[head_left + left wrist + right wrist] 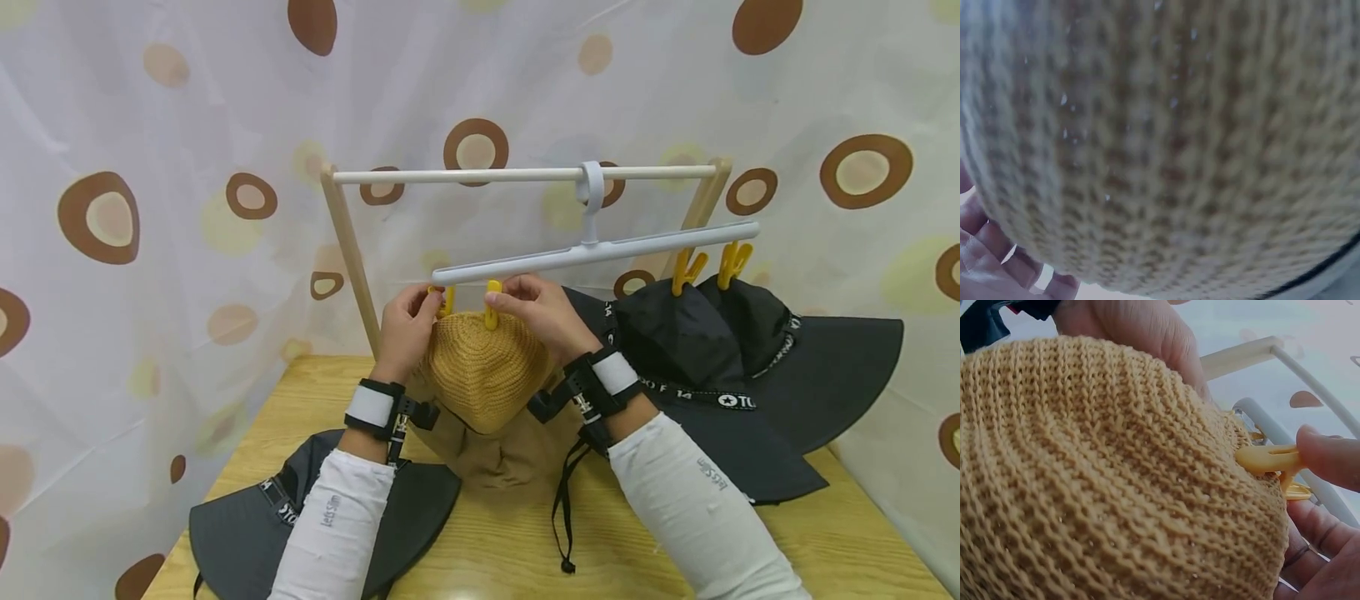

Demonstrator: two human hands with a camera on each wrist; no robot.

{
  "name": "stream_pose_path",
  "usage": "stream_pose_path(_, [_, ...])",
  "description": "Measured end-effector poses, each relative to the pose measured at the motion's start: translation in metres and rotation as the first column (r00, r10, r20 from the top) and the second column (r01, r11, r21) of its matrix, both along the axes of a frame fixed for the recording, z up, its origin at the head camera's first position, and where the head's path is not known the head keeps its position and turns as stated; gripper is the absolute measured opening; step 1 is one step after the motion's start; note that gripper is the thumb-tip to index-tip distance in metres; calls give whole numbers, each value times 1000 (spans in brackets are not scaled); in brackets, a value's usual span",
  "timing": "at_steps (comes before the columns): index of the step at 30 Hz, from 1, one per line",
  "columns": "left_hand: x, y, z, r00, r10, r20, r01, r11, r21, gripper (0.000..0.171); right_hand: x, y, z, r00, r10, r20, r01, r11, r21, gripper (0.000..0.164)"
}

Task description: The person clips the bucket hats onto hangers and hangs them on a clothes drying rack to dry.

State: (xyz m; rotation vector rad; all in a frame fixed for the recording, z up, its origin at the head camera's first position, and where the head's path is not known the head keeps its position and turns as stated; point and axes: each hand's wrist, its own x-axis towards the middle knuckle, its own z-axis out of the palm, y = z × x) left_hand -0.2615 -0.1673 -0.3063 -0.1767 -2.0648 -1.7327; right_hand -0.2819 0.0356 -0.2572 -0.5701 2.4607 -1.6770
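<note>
A mustard knitted hat [483,367] hangs below the low left end of a pale grey hanger [592,252], with two yellow clips at its top edge. My left hand [408,329] pinches the left yellow clip [447,302] between thumb and fingers. On the right clip [492,307], my right hand [551,317] has its thumb on the front and its fingers behind. The right wrist view shows that clip [1266,460] biting the knit edge under the thumb. Ribbed knit [1166,150] fills most of the left wrist view, with fingers at its lower left.
The hanger hooks over the white rod [465,176] of a wooden-sided rack, tilted down to the left. A black wide-brimmed hat [675,333] hangs from its right end by two yellow clips. Tan fabric [502,454] lies behind the knit hat; another dark hat [247,521] rests front left.
</note>
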Motion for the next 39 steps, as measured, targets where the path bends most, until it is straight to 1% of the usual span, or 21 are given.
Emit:
stream_pose_path(4, [2, -8, 7, 997, 60, -49, -62, 997, -55, 31, 1, -2, 1, 1000, 3, -5, -3, 1000, -9, 31])
stream_pose_path(7, [5, -13, 11, 995, 77, -70, -82, 994, -73, 31, 3, -4, 1, 1000, -18, -22, 17, 1000, -15, 31])
stream_pose_path(10, [9, -13, 13, 996, 54, -67, -58, 996, -67, 30, 4, -7, -1, 996, -62, -69, 62, 998, 5, 31])
stream_pose_path(12, [10, -11, 13, 998, 24, -63, -28, 998, -56, 30, 5, -10, -3, 990, -101, -99, 103, 995, 16, 31])
stream_pose_path(15, [11, -7, 10, 998, -9, -55, 7, 999, -38, 29, 7, -13, -5, 980, -149, -135, 156, 987, 45, 30])
stream_pose_path(17, [10, -5, 9, 999, -21, -43, 20, 999, -28, 29, 8, -15, -6, 975, -162, -151, 173, 983, 60, 28])
stream_pose_path(25, [10, -5, 11, 999, -19, -27, 19, 1000, -1, 34, 13, -16, -7, 972, -146, -183, 168, 980, 107, 25])
stream_pose_path(29, [12, -9, 6, 999, -36, -10, 36, 999, 24, 36, 18, -16, -7, 970, -124, -209, 148, 983, 106, 25])
stream_pose_path(32, [19, -13, -2, 999, -32, 15, 32, 999, 29, 36, 23, -15, -9, 967, -111, -229, 134, 987, 88, 26])
stream_pose_path(34, [27, -17, -6, 999, -21, 28, 20, 999, 28, 34, 26, -15, -9, 965, -107, -241, 129, 988, 80, 28])
stream_pose_path(37, [42, -24, -12, 1000, -3, 26, 2, 999, 35, 32, 30, -15, -9, 960, -101, -260, 123, 990, 70, 32])
stream_pose_path(39, [53, -29, -17, 1000, 6, 21, -7, 999, 36, 32, 32, -15, -9, 953, -113, -282, 138, 988, 73, 35])
